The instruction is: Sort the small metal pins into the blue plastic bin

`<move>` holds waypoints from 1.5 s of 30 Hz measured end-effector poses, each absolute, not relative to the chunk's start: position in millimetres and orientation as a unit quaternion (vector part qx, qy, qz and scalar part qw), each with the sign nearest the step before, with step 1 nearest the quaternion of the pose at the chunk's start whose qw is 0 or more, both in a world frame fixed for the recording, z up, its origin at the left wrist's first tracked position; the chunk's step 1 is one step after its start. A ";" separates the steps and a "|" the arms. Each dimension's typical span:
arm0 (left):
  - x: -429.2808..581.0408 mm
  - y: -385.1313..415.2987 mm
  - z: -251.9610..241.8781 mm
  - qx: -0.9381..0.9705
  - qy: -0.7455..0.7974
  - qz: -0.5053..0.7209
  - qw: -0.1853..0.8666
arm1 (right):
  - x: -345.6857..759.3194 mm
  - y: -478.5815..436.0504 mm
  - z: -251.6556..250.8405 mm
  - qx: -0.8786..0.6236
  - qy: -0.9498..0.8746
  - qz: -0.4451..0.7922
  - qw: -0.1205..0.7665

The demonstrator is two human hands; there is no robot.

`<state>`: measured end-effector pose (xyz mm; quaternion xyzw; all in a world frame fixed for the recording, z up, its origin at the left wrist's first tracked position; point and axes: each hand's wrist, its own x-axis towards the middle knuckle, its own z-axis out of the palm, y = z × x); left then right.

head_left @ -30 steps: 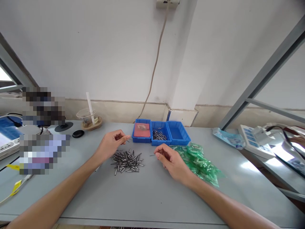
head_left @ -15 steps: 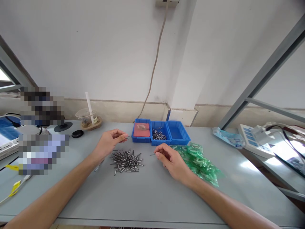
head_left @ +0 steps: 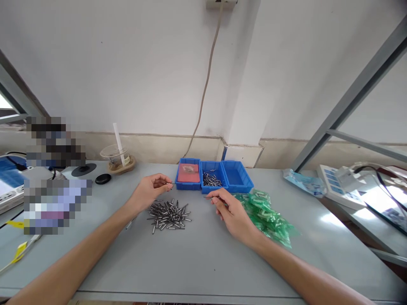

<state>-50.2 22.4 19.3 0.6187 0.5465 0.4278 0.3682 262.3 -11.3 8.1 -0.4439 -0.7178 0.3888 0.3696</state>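
A loose heap of small metal pins [head_left: 169,215] lies on the grey table [head_left: 178,267]. Just above and left of it, my left hand [head_left: 152,190] is closed in a pinch, with a thin piece of metal showing at its fingertips. My right hand [head_left: 229,212] pinches a thin metal pin [head_left: 207,197] that points left, in front of the middle blue bin [head_left: 213,190], which holds similar pins. The left blue bin [head_left: 188,186] has a red pad [head_left: 187,174] with a small clear packet on it. Another blue bin [head_left: 238,180] stands on the right.
Green plastic bags [head_left: 270,220] lie right of my right hand. At the back left are a clear cup [head_left: 115,153] on a round base and a black disc [head_left: 103,178]. A blue-white packet [head_left: 303,183] and a power strip [head_left: 340,190] lie at the right.
My left hand has moved slightly right toward the left bin. My right hand has shifted a little right and up, and its pin has risen with it.
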 end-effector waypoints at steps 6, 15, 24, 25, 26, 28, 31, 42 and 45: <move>-50.2 24.7 16.3 0.623 0.541 0.430 0.366 | 260.5 -11.7 9.4 -0.437 -0.683 0.435 0.391; -51.9 25.0 12.0 0.617 0.548 0.446 0.346 | 259.6 -12.0 11.0 -0.435 -0.682 0.434 0.396; -49.6 25.6 13.4 0.600 0.538 0.488 0.336 | 260.3 -11.7 10.4 -0.432 -0.683 0.433 0.399; -49.5 25.8 13.6 0.599 0.535 0.491 0.336 | 260.4 -11.6 10.1 -0.432 -0.683 0.433 0.399; -49.6 26.1 13.4 0.601 0.533 0.492 0.337 | 260.4 -11.4 9.8 -0.432 -0.682 0.434 0.399; -50.3 27.2 11.6 0.608 0.532 0.482 0.339 | 260.4 -11.2 9.4 -0.429 -0.682 0.437 0.401; -51.9 28.5 7.3 0.624 0.542 0.455 0.331 | 260.2 -11.0 9.1 -0.425 -0.683 0.441 0.399; -51.0 22.0 7.7 0.685 0.583 0.384 0.210 | 260.2 -11.8 10.3 -0.433 -0.691 0.429 0.389; -49.2 19.4 10.8 0.699 0.583 0.377 0.172 | 260.3 -12.0 9.9 -0.434 -0.690 0.430 0.388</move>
